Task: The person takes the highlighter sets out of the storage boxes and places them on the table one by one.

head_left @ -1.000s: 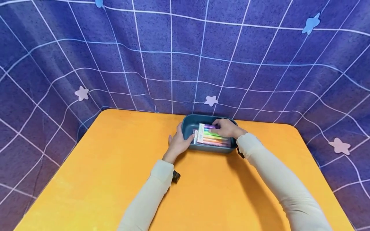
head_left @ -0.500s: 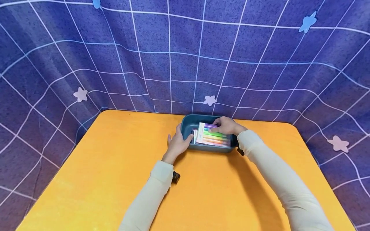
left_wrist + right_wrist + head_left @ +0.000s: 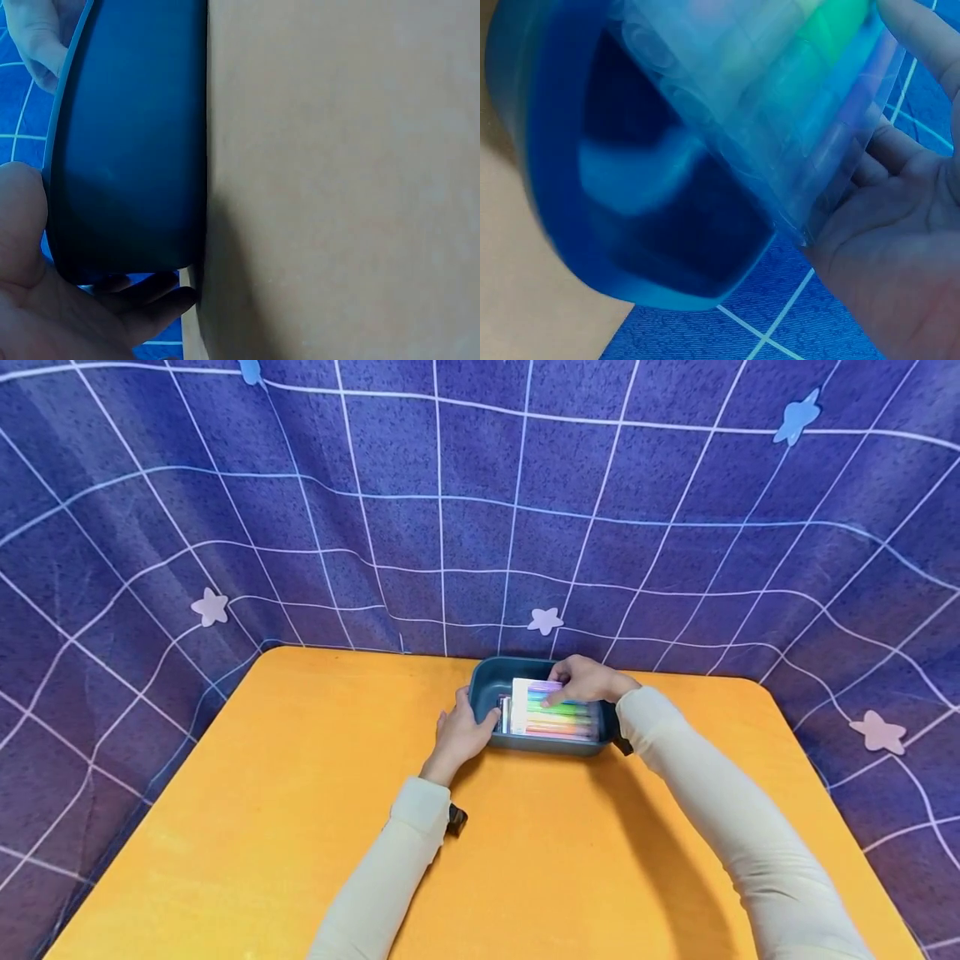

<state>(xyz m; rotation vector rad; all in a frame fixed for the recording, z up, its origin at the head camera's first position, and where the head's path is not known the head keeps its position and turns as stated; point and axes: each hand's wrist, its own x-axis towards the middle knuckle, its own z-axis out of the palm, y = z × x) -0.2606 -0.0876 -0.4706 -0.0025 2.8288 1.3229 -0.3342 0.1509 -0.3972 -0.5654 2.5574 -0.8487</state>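
A clear pack of rainbow-coloured markers (image 3: 558,720) lies over a dark teal bin (image 3: 547,746), its white end toward the left. My right hand (image 3: 591,681) grips the pack, thumb on its top face and fingers at its far edge. In the right wrist view the pack (image 3: 772,97) slants up, its near end above the bin's dark inside. My left hand (image 3: 460,737) holds the bin's left end, thumb at the rim and fingers round the outside. From the left wrist, the bin's side wall (image 3: 135,142) fills much of the view.
Inside the bin, left of the marker pack, a small item with white and dark strips (image 3: 505,714) shows partly. The bin stands near the back edge of the yellow table (image 3: 337,735). Behind hangs a blue curtain (image 3: 480,527) with a white grid and stars.
My right hand has risen slightly with the marker pack, whose surface now shows more glare. My left hand stays at the bin's left end.
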